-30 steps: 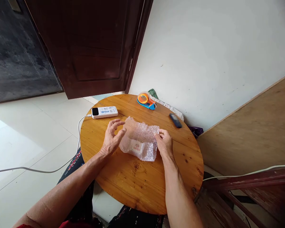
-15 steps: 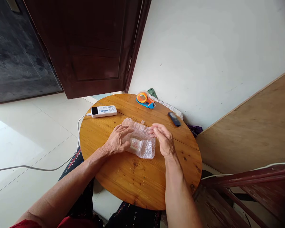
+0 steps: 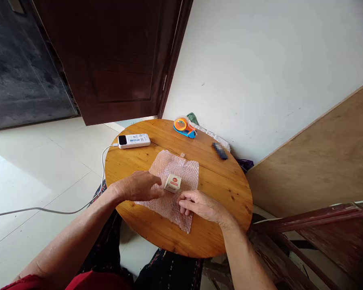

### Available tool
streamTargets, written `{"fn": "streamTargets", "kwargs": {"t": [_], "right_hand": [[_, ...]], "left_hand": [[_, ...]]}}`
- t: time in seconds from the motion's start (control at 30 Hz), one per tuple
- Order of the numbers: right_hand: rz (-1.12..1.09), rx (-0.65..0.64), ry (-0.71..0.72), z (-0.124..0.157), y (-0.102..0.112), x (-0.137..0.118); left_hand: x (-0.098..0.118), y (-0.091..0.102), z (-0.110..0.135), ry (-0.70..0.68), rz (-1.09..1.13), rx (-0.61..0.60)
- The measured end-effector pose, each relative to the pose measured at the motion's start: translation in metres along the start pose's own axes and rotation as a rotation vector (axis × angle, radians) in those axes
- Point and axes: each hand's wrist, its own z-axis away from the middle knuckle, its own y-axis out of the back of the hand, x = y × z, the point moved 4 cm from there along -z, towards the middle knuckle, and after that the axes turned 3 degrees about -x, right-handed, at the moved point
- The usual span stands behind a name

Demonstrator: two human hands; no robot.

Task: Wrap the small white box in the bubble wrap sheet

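A small cream box [image 3: 172, 183] with a red label stands on a spread sheet of bubble wrap [image 3: 178, 211]. My left hand [image 3: 140, 186] is at the box's left side, over the sheet's left part, thumb and fingers apart, holding nothing. Over the right part of the sheet, just below and right of the box, is my right hand [image 3: 199, 205]. Its fingers are curled together; whether they pinch anything is hidden.
The round wooden table [image 3: 220, 237] carries a white device [image 3: 134, 141] with a cable [image 3: 104, 161] at its left. An orange and blue tape dispenser [image 3: 184, 127] stands at the back. A dark blurred object [image 3: 220, 151] lies at the right, near the wall [image 3: 260, 72].
The bubble wrap, folded over before, now lies spread towards me, with the box uncovered on it. My right hand has come down and nearer; my left hand has shifted a little left.
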Motion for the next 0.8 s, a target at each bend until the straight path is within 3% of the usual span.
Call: {"fn": "streamTargets", "kwargs": {"t": [0.07,0.13,0.23,0.3,0.4,0.5,0.63,0.7,0.8], "right_hand": [[0.049,0.116,0.015,-0.001,-0.002,0.006],[0.132,0.327,0.076,-0.002,0.002,0.004],[0.297,0.659,0.195,-0.006,0.006,-0.008],[0.405,0.716,0.261,-0.014,0.001,-0.015],[0.514,0.681,0.281,-0.025,-0.008,-0.016],[0.461,0.807,0.264,-0.011,0.004,-0.007],[0.442,1.177,0.077,0.037,0.05,0.026],[0.504,1.202,-0.118,0.053,0.069,0.049],[0.571,1.119,-0.341,0.061,0.081,0.078]], "left_hand": [[-0.002,-0.005,0.0,0.071,-0.134,0.002],[-0.003,-0.011,-0.006,0.098,-0.158,0.138],[-0.001,-0.027,-0.023,-0.072,-0.151,0.273],[-0.005,-0.042,-0.034,-0.089,-0.121,0.268],[-0.017,-0.063,-0.043,-0.029,-0.101,0.212],[-0.021,-0.074,-0.041,-0.071,-0.163,0.218],[-0.021,-0.077,-0.038,-0.12,-0.205,0.219],[-0.02,-0.077,-0.038,-0.128,-0.208,0.222],[-0.021,-0.078,-0.039,-0.134,-0.213,0.242]]}}
